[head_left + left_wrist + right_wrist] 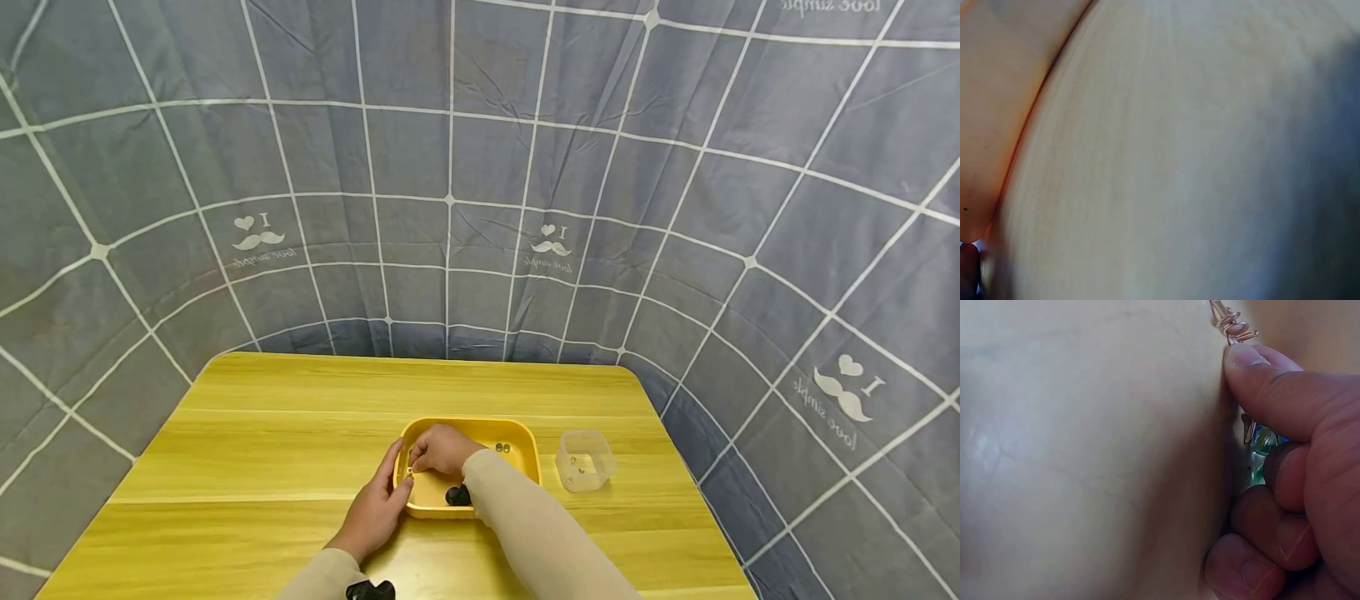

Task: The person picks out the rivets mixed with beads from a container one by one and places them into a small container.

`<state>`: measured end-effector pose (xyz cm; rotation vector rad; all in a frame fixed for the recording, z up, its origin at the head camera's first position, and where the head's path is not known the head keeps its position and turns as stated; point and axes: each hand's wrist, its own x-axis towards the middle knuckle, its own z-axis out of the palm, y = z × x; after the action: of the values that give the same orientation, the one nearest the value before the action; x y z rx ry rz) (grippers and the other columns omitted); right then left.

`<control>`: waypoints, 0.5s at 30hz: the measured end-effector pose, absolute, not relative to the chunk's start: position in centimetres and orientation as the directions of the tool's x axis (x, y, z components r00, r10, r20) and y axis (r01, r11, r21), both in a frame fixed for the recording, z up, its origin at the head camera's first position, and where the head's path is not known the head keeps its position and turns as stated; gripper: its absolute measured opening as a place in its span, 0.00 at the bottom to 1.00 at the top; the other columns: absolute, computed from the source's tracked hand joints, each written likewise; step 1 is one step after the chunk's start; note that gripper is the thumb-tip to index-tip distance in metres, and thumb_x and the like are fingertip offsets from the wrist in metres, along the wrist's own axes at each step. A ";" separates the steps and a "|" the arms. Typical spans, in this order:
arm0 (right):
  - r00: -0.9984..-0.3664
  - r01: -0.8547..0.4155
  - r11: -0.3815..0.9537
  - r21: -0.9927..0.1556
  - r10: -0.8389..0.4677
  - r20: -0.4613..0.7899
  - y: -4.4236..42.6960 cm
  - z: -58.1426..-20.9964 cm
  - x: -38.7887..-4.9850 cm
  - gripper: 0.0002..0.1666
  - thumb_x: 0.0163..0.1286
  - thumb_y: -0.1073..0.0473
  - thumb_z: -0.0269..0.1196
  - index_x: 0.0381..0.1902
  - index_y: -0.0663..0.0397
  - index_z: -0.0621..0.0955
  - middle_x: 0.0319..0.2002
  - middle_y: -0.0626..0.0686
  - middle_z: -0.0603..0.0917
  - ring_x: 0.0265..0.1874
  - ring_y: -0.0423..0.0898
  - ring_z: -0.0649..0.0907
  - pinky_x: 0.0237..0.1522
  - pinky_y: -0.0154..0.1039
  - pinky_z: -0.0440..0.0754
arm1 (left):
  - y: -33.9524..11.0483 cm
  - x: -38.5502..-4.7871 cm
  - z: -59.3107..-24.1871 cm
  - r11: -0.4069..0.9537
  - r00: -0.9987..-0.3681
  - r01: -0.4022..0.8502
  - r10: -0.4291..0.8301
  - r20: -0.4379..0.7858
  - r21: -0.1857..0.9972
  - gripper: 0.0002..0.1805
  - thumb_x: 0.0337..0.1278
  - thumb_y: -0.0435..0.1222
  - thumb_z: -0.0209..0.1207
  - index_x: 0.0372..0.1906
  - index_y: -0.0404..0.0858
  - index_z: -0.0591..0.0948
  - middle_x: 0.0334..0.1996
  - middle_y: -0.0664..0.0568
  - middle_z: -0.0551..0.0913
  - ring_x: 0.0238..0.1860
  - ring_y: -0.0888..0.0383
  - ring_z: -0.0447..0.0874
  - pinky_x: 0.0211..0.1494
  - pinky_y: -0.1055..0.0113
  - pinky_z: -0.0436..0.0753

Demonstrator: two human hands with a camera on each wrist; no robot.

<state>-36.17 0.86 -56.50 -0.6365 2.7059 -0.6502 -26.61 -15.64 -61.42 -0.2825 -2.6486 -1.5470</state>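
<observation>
Right hand (444, 452) is lying nearer, its narrowed fingers meeting gold-coloured metal pieces (1234, 325), upper right of its wrist frame; grip indeterminable.

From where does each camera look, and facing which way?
Head: on the head, faces forward and down at table, tray, curtain; left hand and right hand show.
Left wrist: on that wrist, faces table, apparently tray side; some left hand shows.
Right wrist: on that wrist, faces tray floor; thumb and curled fingers show at a metal piece.
Head and right wrist share right hand and tray.
</observation>
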 end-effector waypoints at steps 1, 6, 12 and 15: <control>-0.862 -0.350 0.802 -0.484 -0.478 -0.168 0.8 -56.5 -36.2 0.04 0.69 0.57 0.73 0.33 0.44 0.93 0.29 0.36 0.88 0.27 0.33 0.76 0.37 0.26 0.74 | -15.6 -26.6 -61.4 0.480 -0.981 0.189 0.126 0.146 0.857 0.38 0.79 0.44 0.56 0.86 0.54 0.56 0.71 0.35 0.78 0.66 0.39 0.81 0.69 0.37 0.77; -0.864 -0.343 0.800 -0.492 -0.475 -0.170 0.8 -56.5 -36.3 0.04 0.69 0.57 0.73 0.33 0.45 0.93 0.29 0.36 0.88 0.27 0.34 0.76 0.36 0.26 0.74 | -15.6 -26.6 -61.4 0.484 -0.980 0.195 0.124 0.154 0.853 0.38 0.79 0.44 0.56 0.86 0.54 0.56 0.70 0.35 0.78 0.66 0.39 0.81 0.68 0.37 0.78; -0.864 -0.335 0.800 -0.498 -0.471 -0.177 0.8 -56.6 -36.4 0.04 0.69 0.58 0.73 0.33 0.47 0.93 0.29 0.36 0.88 0.27 0.34 0.75 0.35 0.26 0.74 | -15.5 -26.7 -61.4 0.483 -0.981 0.190 0.119 0.150 0.855 0.38 0.79 0.43 0.56 0.86 0.53 0.56 0.70 0.35 0.78 0.65 0.40 0.82 0.68 0.38 0.78; -0.864 -0.332 0.800 -0.500 -0.470 -0.179 0.9 -56.5 -36.3 0.04 0.69 0.58 0.73 0.34 0.47 0.93 0.29 0.37 0.88 0.27 0.34 0.75 0.35 0.26 0.74 | -15.4 -26.7 -61.4 0.480 -0.982 0.186 0.118 0.147 0.857 0.38 0.79 0.43 0.56 0.86 0.53 0.56 0.71 0.36 0.78 0.65 0.41 0.82 0.68 0.39 0.78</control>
<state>-36.35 0.89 -56.55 -0.6154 2.6935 -0.6701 -26.69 -15.44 -61.42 -0.2713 -2.6441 -1.5444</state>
